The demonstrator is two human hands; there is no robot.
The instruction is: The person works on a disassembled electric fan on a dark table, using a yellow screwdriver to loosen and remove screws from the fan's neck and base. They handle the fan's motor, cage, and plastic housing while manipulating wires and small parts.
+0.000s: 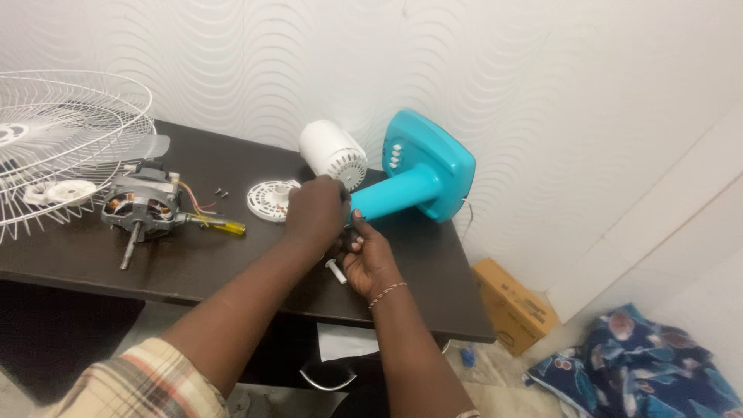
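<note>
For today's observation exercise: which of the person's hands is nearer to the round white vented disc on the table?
Left. The left hand sits just right of the white vented disc, nearly touching it; the right hand is farther right and lower, beyond the left.

On my worktop the motor lies left, grille behind it, screwdriver and disc to its right (screws between), fan stand far right; box on the floor.
</note>
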